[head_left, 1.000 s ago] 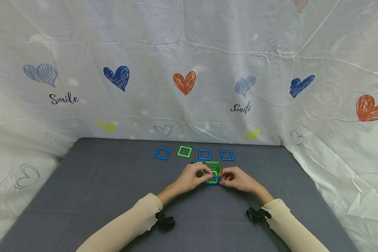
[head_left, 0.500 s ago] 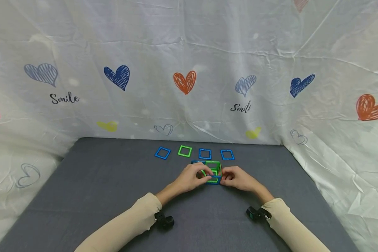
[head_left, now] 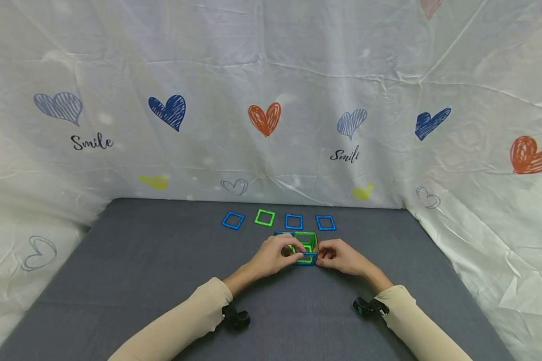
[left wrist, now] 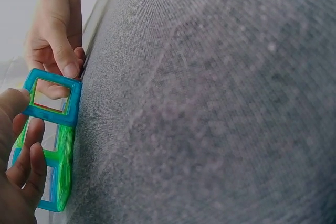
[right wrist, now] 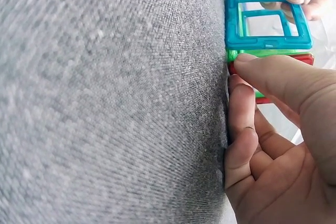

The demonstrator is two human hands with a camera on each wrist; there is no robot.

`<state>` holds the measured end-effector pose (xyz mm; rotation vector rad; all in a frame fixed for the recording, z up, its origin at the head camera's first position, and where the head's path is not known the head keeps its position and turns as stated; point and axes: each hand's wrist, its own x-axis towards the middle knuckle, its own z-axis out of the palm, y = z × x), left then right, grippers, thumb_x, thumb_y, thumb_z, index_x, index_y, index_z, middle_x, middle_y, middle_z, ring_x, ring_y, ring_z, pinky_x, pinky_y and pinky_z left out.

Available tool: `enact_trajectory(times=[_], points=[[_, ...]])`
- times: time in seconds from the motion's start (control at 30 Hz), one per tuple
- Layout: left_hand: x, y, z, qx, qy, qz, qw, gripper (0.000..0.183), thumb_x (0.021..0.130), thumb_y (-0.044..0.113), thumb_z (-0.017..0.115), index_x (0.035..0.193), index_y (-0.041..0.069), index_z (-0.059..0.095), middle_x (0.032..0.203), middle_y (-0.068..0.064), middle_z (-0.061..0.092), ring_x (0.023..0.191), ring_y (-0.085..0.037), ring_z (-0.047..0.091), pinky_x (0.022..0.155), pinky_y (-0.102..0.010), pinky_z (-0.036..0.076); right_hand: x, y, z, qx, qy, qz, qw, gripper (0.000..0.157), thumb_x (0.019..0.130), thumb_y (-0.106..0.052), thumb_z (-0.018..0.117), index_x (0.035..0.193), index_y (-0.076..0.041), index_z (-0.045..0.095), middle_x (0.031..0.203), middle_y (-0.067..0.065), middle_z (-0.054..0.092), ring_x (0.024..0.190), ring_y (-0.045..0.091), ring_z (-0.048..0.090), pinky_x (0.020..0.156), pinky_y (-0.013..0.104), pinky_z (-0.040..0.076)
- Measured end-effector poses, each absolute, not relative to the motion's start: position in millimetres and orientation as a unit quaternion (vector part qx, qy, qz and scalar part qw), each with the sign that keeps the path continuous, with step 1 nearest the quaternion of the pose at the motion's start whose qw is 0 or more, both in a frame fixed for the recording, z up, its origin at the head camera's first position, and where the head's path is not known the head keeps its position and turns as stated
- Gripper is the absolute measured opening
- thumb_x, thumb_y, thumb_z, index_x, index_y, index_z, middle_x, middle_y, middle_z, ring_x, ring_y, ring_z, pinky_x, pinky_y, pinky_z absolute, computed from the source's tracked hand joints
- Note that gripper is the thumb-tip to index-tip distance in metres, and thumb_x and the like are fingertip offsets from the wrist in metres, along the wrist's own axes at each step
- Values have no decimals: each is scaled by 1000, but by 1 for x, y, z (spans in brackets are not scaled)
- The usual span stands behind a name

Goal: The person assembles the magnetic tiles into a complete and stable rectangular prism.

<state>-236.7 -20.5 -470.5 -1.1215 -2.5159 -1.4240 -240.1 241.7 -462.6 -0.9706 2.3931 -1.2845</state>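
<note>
A box-like build of square-frame magnetic tiles [head_left: 306, 233], green, blue and red, stands on the table between both hands. My left hand [head_left: 274, 254] reaches over its left part and pinches the upright blue magnetic tile [right wrist: 268, 42] at the front, thumb outside and fingers behind. At the right side, my right hand [head_left: 343, 256] grips the low front corner of the red magnetic tile [right wrist: 304, 59] between thumb and curled fingers. Farther left in the build, a green tile edge [left wrist: 64, 150] shows in the left wrist view. The left hand hides part of the build in the head view.
Behind the build lie loose tiles in a row: a blue one [head_left: 223, 222], a green one [head_left: 257, 216], another blue one [head_left: 286, 221] and a third blue one [head_left: 318, 223]. A white cloth [head_left: 271, 160] with hearts hangs beyond the grey table [head_left: 162, 260].
The left thumb has shifted slightly on the front blue tile, and more of that tile's top edge shows. The right hand and the loose tiles stay where they were.
</note>
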Motion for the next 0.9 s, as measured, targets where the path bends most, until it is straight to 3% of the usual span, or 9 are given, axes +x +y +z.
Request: enact_trajectory(times=[0.9], points=[[-237,-19,-471,-368,-799,-476,12,12,94,11,77,105,14,75,98,5,65,80,-6,65,70,-24,54,-241,243,-464,-326,829,-435,134,7,94,0,72,100,-4,69,85,1,65,70,12,59,63,25,48]])
